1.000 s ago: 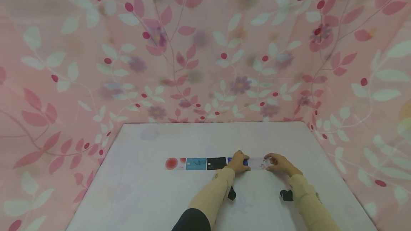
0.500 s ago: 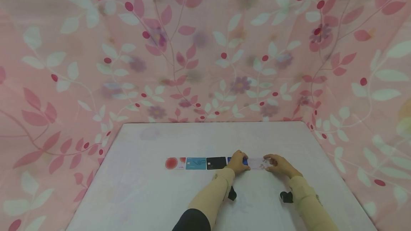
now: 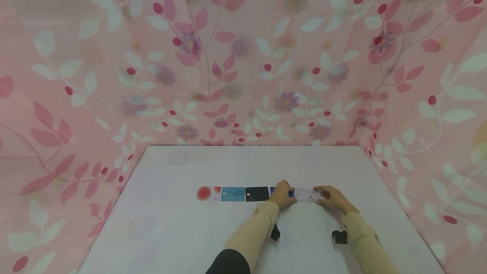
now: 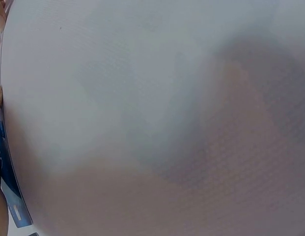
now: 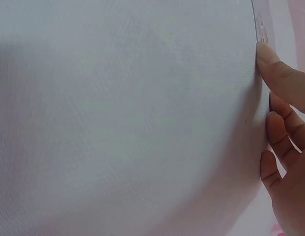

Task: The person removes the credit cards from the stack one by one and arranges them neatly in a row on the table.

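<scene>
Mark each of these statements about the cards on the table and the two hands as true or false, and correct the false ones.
1. Five cards lie in a row on the white table. True.
2. The left hand rests on the teal VIP card. False: it rests on the blue card, two places to the right.
3. The right hand touches the pale card at the right end of the row. True.
4. The black card lies at the left end of the row. False: the white card with the red circle lies there.
5. Both hands are lifted clear of the table. False: both are down at the cards.
</scene>
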A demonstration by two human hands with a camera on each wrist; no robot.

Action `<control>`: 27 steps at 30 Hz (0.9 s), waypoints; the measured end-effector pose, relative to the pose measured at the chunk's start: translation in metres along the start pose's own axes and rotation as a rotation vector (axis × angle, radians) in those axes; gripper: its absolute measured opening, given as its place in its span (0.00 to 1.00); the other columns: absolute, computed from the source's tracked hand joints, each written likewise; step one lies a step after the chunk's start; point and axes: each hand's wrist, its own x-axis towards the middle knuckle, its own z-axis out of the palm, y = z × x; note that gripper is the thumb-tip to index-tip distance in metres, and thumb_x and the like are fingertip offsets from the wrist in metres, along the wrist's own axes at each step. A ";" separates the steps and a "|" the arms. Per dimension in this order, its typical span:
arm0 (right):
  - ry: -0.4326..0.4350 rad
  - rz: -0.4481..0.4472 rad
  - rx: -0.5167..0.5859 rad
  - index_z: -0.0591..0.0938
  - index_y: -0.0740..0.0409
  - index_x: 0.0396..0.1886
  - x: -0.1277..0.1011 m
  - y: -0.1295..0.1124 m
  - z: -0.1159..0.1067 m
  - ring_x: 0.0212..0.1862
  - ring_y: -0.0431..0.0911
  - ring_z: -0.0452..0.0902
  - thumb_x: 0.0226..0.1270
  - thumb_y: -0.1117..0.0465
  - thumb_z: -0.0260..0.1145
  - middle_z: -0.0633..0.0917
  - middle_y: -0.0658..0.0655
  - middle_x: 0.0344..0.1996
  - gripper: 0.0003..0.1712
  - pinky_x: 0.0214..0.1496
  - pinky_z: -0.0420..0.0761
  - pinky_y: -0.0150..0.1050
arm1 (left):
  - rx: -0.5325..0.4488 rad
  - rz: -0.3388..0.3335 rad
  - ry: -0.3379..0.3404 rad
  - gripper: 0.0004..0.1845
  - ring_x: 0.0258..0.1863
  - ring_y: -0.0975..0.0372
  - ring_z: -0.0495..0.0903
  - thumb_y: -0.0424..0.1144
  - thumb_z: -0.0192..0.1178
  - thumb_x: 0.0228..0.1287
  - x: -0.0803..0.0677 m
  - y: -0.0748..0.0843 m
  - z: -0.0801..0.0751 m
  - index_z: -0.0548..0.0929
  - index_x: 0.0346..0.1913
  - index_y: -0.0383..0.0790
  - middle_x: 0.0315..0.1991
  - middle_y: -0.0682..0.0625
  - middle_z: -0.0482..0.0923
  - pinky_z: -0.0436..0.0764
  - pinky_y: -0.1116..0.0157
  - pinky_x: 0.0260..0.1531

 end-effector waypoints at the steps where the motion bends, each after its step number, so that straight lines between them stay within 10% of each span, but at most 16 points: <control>1: 0.000 0.001 -0.001 0.76 0.67 0.55 0.000 0.001 0.000 0.42 0.52 0.74 0.52 0.64 0.72 0.79 0.60 0.38 0.29 0.46 0.76 0.51 | 0.005 0.000 -0.003 0.23 0.42 0.61 0.74 0.43 0.72 0.49 0.000 0.000 0.000 0.84 0.49 0.36 0.42 0.46 0.77 0.73 0.72 0.46; 27: -0.016 -0.038 -0.003 0.77 0.66 0.56 0.000 0.006 -0.001 0.43 0.54 0.75 0.54 0.62 0.71 0.80 0.62 0.40 0.29 0.47 0.77 0.52 | 0.020 -0.059 -0.027 0.24 0.42 0.61 0.72 0.45 0.72 0.50 -0.001 0.007 -0.004 0.84 0.50 0.40 0.42 0.47 0.74 0.72 0.72 0.46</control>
